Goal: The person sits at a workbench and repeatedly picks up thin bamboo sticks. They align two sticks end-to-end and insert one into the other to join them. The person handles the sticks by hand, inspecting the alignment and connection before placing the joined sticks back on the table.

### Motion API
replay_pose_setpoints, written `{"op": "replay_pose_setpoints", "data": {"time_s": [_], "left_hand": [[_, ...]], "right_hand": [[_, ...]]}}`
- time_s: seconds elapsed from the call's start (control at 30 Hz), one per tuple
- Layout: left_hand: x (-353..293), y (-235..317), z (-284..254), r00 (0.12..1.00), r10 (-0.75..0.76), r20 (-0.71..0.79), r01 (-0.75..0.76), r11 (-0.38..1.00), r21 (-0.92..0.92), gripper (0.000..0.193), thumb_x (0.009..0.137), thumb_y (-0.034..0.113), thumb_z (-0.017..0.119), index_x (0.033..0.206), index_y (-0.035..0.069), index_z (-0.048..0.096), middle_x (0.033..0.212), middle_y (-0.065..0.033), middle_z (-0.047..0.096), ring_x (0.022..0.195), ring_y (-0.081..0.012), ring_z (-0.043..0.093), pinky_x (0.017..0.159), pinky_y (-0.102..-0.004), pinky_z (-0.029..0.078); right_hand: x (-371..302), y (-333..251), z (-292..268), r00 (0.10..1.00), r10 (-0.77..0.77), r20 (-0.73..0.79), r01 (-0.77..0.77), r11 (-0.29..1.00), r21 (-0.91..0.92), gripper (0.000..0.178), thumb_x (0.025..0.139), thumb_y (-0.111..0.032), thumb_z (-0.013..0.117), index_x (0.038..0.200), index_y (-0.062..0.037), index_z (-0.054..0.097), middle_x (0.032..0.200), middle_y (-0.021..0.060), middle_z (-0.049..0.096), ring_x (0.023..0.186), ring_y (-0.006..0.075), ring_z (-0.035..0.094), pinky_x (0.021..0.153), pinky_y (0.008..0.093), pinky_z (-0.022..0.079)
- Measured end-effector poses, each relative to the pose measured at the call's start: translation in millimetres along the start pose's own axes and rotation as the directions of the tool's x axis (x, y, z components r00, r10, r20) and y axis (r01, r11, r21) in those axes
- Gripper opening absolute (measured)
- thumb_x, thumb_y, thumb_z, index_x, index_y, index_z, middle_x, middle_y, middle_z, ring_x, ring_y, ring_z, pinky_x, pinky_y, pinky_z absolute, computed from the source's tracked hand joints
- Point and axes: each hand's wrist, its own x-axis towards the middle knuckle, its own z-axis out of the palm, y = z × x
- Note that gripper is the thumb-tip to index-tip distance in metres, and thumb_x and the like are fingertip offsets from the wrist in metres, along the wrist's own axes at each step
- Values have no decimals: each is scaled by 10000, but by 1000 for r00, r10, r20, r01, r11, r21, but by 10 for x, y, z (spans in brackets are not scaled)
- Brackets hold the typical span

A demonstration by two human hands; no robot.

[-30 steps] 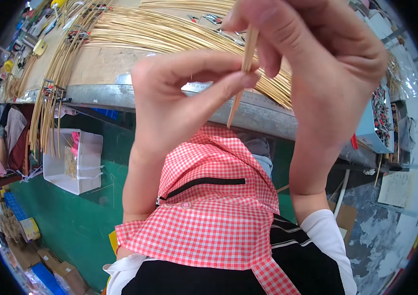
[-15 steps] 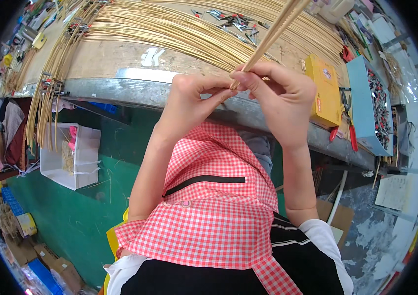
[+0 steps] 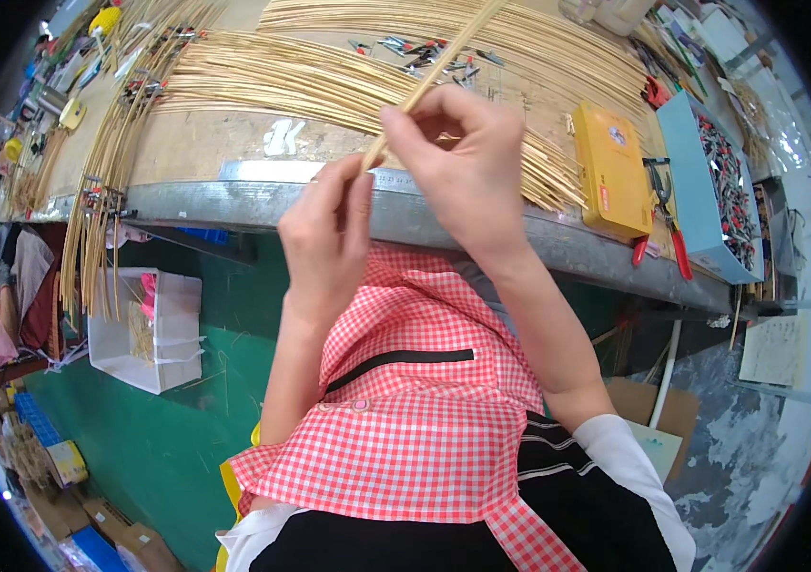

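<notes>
Near the table's front edge, my left hand (image 3: 327,229) pinches the lower end of a slim bundle of bamboo strips (image 3: 448,57) between thumb and fingers. A little higher up, my right hand (image 3: 467,157) has its thumb and forefinger closed on the same strips. They slant away up and to the right. Beneath my hands, a metal ruler (image 3: 282,172) lies along the table edge. Behind them, a wide row of loose bamboo strips (image 3: 282,81) stretches across the wooden tabletop (image 3: 205,138).
To the right stand a yellow box (image 3: 610,172), red-handled pliers (image 3: 668,214) and a blue box (image 3: 701,181) of small clamps. More clamps (image 3: 425,55) lie at the back. Clamped strips (image 3: 96,210) overhang the left edge, above a white bin (image 3: 162,329).
Both hands have shifted left with the bamboo strips. My right hand has slid up them, away from the left, which now holds their lower end.
</notes>
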Motion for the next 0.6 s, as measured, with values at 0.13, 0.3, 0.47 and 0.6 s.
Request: {"op": "replay_pose_setpoints", "data": {"time_s": [0.13,0.3,0.47,0.6], "left_hand": [[7,-105,-201,996,-93,18,92,996,15,116,888,27,575,969,-14,648,786,-74,658,576,-120,527,520,-251,391],[-183,-318,-414,921,-388,18,387,912,-140,142,910,61,575,967,-15,680,782,11,642,593,-18,412,496,-197,291],[-222,-315,-262,911,-403,90,411,863,-295,156,907,70,582,973,-31,681,787,10,638,590,-11,394,490,-196,278],[-248,-281,-169,939,-324,111,342,903,-258,156,912,75,584,971,-25,687,693,72,526,561,12,341,468,-186,220]], "right_hand": [[108,121,74,976,-76,203,88,995,-54,184,868,-155,652,820,21,678,667,25,640,597,42,548,526,197,430],[722,674,-158,957,-205,204,280,837,-470,255,870,-251,600,920,-17,687,734,145,662,678,256,641,637,342,498],[1111,1438,-509,947,151,283,184,467,-865,193,847,-181,570,902,-18,656,908,211,642,891,391,607,749,471,482],[1141,1482,-493,948,74,309,245,453,-858,199,806,-164,595,787,32,618,864,235,627,885,393,604,741,471,478]]}}
